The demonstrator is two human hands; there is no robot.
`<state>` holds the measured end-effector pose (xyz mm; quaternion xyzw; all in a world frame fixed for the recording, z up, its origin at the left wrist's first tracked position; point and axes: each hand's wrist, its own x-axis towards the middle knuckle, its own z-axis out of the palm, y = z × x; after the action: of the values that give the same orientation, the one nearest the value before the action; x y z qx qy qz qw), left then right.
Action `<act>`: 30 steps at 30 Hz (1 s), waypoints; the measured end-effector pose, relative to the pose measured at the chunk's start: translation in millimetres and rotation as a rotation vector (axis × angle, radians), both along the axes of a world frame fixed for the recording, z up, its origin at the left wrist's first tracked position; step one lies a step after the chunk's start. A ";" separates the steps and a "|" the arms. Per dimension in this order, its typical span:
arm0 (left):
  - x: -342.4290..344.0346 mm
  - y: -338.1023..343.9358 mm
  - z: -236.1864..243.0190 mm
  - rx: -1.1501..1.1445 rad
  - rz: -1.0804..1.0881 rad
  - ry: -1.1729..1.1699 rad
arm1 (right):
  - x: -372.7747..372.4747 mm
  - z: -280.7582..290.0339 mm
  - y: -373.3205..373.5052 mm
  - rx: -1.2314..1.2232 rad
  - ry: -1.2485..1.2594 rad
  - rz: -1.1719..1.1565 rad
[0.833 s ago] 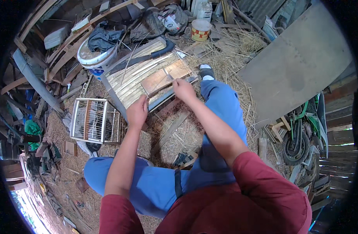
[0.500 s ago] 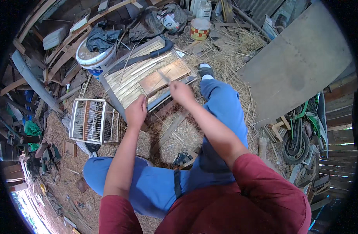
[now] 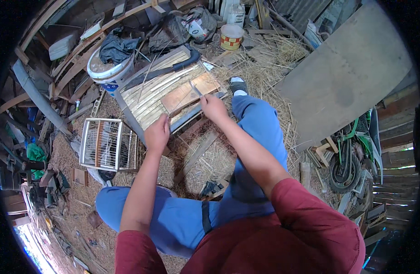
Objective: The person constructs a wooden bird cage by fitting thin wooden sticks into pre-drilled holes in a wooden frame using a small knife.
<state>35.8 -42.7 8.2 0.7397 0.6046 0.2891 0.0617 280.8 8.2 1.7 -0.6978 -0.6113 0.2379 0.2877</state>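
My right hand [image 3: 213, 108] is closed round a knife [image 3: 196, 89], whose narrow blade points up and left over a smooth brown board [image 3: 182, 97]. Lower and to the left, my left hand [image 3: 157, 133] has its fingers pinched together near the board's left end; anything between them is too thin to make out. The board lies on a low slatted wooden platform [image 3: 143, 107]. Across the platform's far side rests a machete [image 3: 150, 76] with a black curved handle [image 3: 187, 61], beyond both hands.
A white barred cage [image 3: 100, 144] stands left of the platform. Behind are a white bucket [image 3: 110, 75] with a dark bag on it and a patterned tub [image 3: 231, 37]. A large flat sheet [image 3: 347, 86] leans at right, above a wheel [image 3: 345, 171]. Straw covers the floor.
The knife in my right hand has shifted slightly, its blade now tilted more to the upper left. My left hand stays pinched in nearly the same place. The whole view has moved a little.
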 end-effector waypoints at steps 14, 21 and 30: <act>-1.7 0.6 3.0 -0.040 -0.011 0.010 | -15.6 -3.4 -7.7 0.008 0.013 -0.009; -4.0 1.0 0.6 -0.095 0.026 0.001 | -50.0 11.1 -41.3 -0.141 0.057 0.189; -4.0 -0.1 0.7 -0.089 0.024 0.001 | -57.1 -2.2 -49.3 -0.052 0.043 0.131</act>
<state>31.8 -42.7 8.9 0.7290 0.6258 0.2622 0.0906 223.7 -41.1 -0.5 -0.6582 -0.6430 0.2871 0.2662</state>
